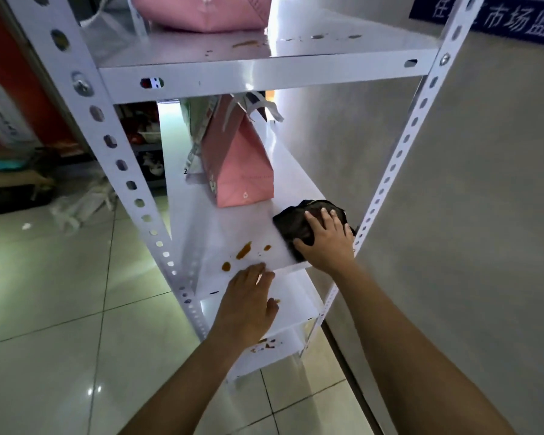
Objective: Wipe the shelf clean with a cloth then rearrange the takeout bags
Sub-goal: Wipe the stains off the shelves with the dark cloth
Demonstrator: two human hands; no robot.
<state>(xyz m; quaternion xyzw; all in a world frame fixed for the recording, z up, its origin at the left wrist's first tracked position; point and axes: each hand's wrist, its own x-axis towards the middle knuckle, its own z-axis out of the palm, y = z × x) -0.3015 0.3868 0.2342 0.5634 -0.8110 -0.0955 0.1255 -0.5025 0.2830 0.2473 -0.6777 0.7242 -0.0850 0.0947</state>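
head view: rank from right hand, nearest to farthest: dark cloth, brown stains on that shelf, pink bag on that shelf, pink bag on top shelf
From the right hand:
1. Dark cloth, under its fingers.
2. Brown stains, to its left, near the shelf's front edge.
3. Pink bag, standing farther back on that shelf.
4. Upper pink bag, on the top shelf.

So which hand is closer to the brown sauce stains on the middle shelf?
Left. The left hand rests at the shelf's front edge, fingertips just beside the stains; the right hand presses the dark cloth further right.
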